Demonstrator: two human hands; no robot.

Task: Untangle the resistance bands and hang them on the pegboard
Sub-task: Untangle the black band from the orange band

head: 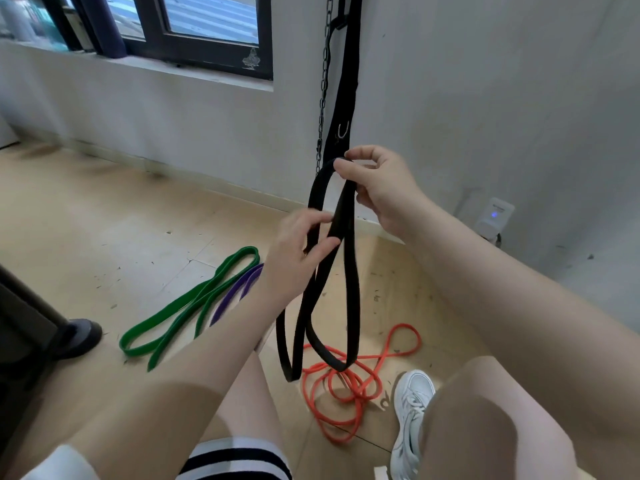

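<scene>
Right hand (377, 188) pinches black band (353, 289) at its top | left hand (298, 251) grips crossed strands, loops dangling over orange band (346, 382) on floor | risk: the hanging loops snag the orange tangle.

Band held up (323, 289): black. Bands on floor (104, 220): one green (194, 303), one purple (235, 292), one orange-red (346, 386), coiled. Floor: pale tan. Wall (485, 98): white-grey. Window frame (207, 53): black. Shoe (410, 410): white. Garment at lower edge (235, 459): black-and-white stripes.
</scene>
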